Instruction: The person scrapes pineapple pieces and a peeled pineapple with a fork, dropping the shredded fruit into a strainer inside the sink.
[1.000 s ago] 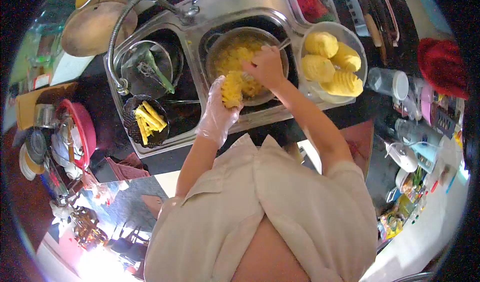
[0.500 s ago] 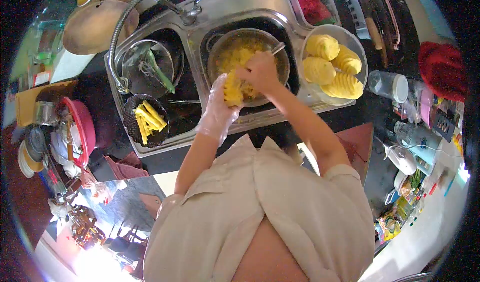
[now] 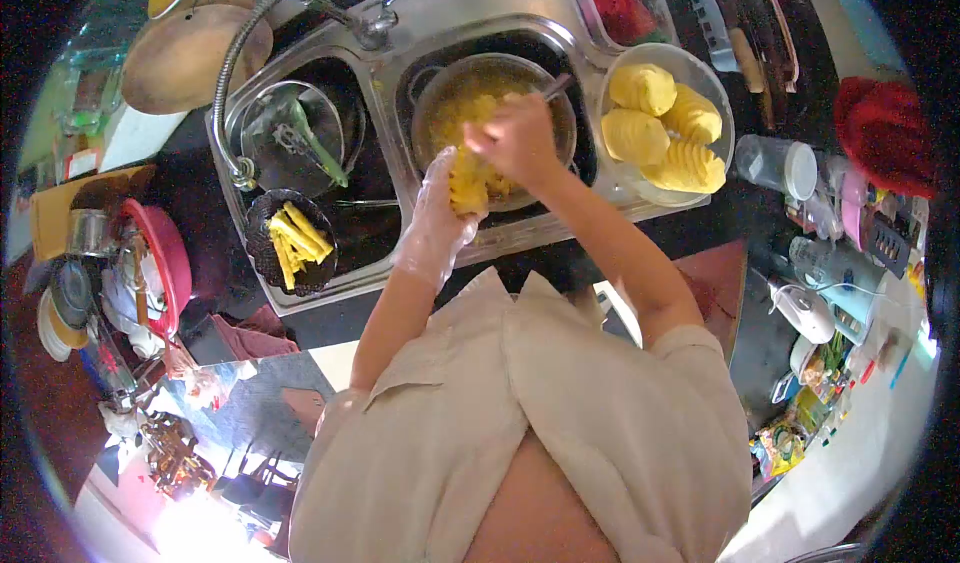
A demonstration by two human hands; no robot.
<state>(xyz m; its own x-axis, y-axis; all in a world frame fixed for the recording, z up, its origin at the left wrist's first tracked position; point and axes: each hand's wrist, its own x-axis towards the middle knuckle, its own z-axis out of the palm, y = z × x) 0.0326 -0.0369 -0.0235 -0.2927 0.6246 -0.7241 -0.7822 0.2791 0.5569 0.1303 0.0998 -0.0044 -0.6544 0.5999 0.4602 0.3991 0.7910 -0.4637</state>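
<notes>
In a clear plastic glove, my left hand (image 3: 437,218) grips a peeled pineapple (image 3: 467,185) at the near rim of a metal pot (image 3: 570,133). Chopped yellow pineapple pieces (image 3: 465,108) lie in the pot, which sits in the right sink basin. Bare and blurred by motion, my right hand (image 3: 517,141) is closed over the pot, right beside the pineapple. A metal utensil handle (image 3: 558,87) sticks out past it to the upper right; the utensil's working end is hidden. Several peeled, grooved pineapples (image 3: 640,138) fill a clear bowl (image 3: 727,153) to the right.
A black basket (image 3: 262,266) with pineapple strips (image 3: 297,235) rests at the left basin's near corner. That basin holds a glass lid (image 3: 262,128) and a green-handled peeler (image 3: 318,145). The faucet hose (image 3: 226,83) arches over it. A knife (image 3: 748,61) lies far right.
My right hand has lifted and turned slightly over the pot, and the utensil handle has tilted with it. My left hand keeps the pineapple in nearly the same place.
</notes>
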